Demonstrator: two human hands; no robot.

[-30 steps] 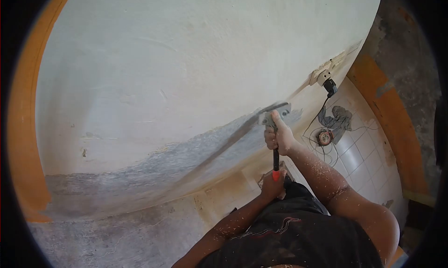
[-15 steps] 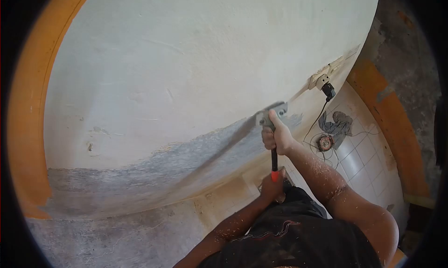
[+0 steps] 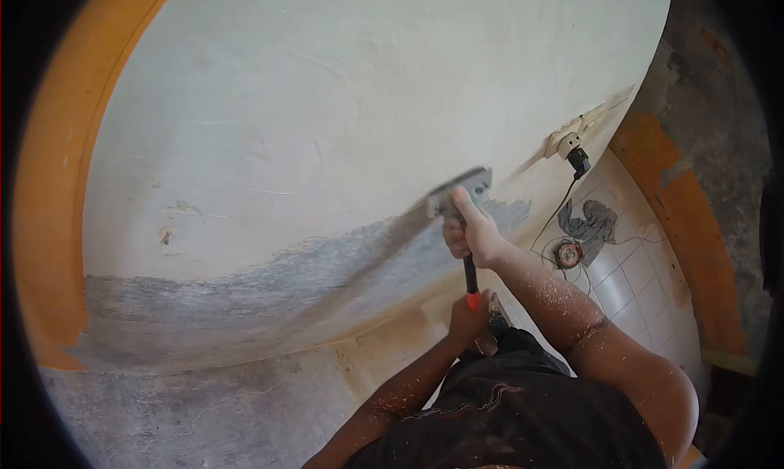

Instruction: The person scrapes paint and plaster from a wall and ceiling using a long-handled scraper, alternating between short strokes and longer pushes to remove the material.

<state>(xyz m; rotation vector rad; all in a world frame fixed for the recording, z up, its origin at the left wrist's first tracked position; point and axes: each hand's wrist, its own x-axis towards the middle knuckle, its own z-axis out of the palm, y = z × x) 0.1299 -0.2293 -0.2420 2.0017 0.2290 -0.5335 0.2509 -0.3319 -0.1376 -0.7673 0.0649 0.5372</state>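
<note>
A long-handled scraper [image 3: 469, 273] lies with its wide metal blade [image 3: 472, 183] against the white wall [image 3: 327, 142], at the upper edge of a bared grey band [image 3: 245, 293]. My right hand [image 3: 478, 234] is closed round the handle just below the blade, with the thumb laid along the blade's holder. Lower down, my left hand [image 3: 471, 320] grips the handle near its red-orange part [image 3: 473, 300]. Pale flakes speckle both forearms. Part of the grip is hidden inside my left hand.
A wall socket with a black plug [image 3: 578, 160] is to the right, its cord running down to a round cable reel [image 3: 568, 254]. A grey cloth [image 3: 594, 220] lies beside the reel on the tiled floor [image 3: 625, 293]. Orange borders [image 3: 49, 224] frame the wall.
The scraper and both hands have shifted slightly left, and the blade has moved a little up the wall. The view has tilted slightly. Both hands keep their hold.
</note>
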